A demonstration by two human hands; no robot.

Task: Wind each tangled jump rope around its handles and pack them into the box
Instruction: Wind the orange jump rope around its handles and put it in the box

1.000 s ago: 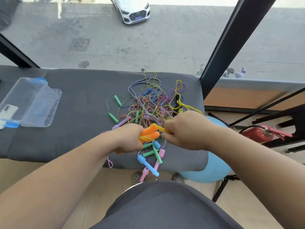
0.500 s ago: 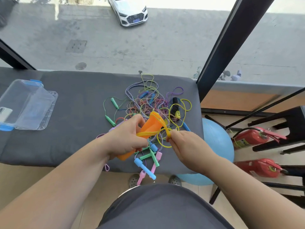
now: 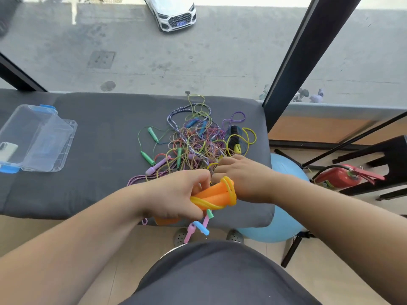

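My left hand (image 3: 176, 197) grips a pair of orange jump rope handles (image 3: 217, 193) held side by side, with a yellow cord (image 3: 207, 203) wrapped round them. Just behind the handles, my right hand (image 3: 242, 175) has its fingers curled and turned away from me; a loop of the yellow cord shows at its fingertips. A tangled pile of jump ropes (image 3: 196, 142) in many colours lies on the grey padded bench (image 3: 99, 150) beyond both hands. The clear plastic box (image 3: 37, 137) with blue latches stands open at the bench's left end.
A phone (image 3: 6, 150) lies by the box. Pink, blue and green handles (image 3: 198, 227) hang over the bench's front edge. A blue exercise ball (image 3: 284, 194) and a red fire extinguisher (image 3: 339, 177) sit at right. Window glass lies just beyond the bench.
The orange handles have swung to point right. My right hand moved up and behind them, carrying the yellow cord round the handles. More cord now sits on the handles.
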